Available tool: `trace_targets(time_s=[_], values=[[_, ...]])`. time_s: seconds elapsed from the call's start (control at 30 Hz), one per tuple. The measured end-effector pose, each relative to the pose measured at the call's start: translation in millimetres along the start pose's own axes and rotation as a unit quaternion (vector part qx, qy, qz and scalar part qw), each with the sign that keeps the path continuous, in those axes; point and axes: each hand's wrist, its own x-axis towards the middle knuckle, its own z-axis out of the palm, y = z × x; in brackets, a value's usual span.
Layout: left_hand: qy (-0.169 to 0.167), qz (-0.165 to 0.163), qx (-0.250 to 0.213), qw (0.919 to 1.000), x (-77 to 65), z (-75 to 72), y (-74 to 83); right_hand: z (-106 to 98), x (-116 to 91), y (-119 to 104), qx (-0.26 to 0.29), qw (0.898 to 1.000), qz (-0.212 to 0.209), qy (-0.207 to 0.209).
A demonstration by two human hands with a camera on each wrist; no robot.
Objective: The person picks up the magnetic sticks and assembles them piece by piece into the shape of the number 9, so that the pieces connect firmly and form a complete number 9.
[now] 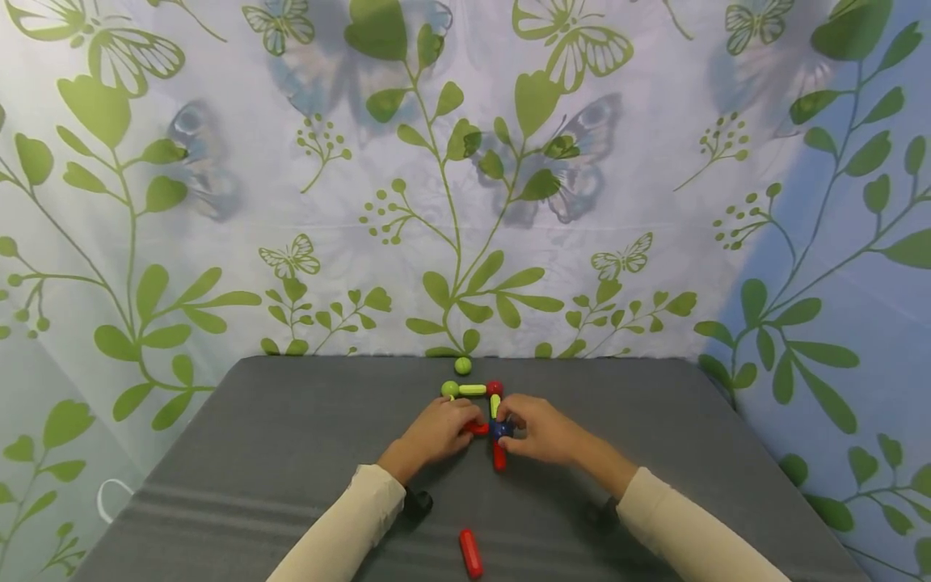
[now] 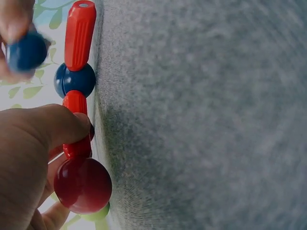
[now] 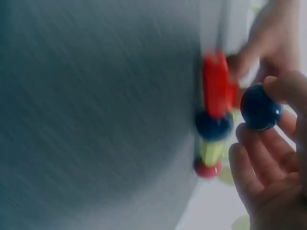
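My left hand (image 1: 439, 431) pinches a red grooved stick (image 2: 76, 103) between thumb and fingers. One end of that stick meets a blue ball (image 2: 75, 80); the other meets a dark red ball (image 2: 82, 186). A second red stick (image 1: 499, 457) juts from the same blue joint. In my right hand (image 1: 545, 430) a separate blue ball (image 3: 260, 107) is held by the fingertips, apart from the joined pieces. Yellow-green sticks (image 1: 472, 390) link a green ball (image 1: 450, 389) and a red ball (image 1: 494, 389) on the far side.
A loose red stick (image 1: 470, 553) lies near the front of the grey cloth-covered table (image 1: 291, 453). Behind the joined pieces, close to the back edge, sits a single green ball (image 1: 462, 366). A leaf-and-butterfly curtain (image 1: 327, 218) hangs behind the table.
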Motion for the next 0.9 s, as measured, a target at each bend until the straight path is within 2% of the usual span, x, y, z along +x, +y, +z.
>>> trace_targets(time_s=[0.13,0.3,0.5,0.7,0.9], values=[[0.008,0.004,-0.007,0.9999,-0.5,-1.3,-1.3,12.7,-17.2,-12.6,0.016,0.999,-0.04,-0.026],[0.019,0.01,-0.015,0.9997,-1.8,-1.8,-1.6,24.3,-30.2,-17.9,-0.016,0.996,-0.076,-0.041],[0.03,0.023,-0.022,0.999,-2.2,0.8,-4.0,31.4,-36.7,-14.6,-0.027,0.995,-0.084,-0.041],[0.033,0.017,-0.037,0.9986,-2.4,0.9,-4.2,32.9,-35.9,-13.1,-0.025,0.994,-0.102,-0.026],[0.027,0.012,-0.027,0.9992,-2.9,2.7,-3.5,31.3,-34.6,-15.7,-0.023,0.995,-0.085,-0.04]])
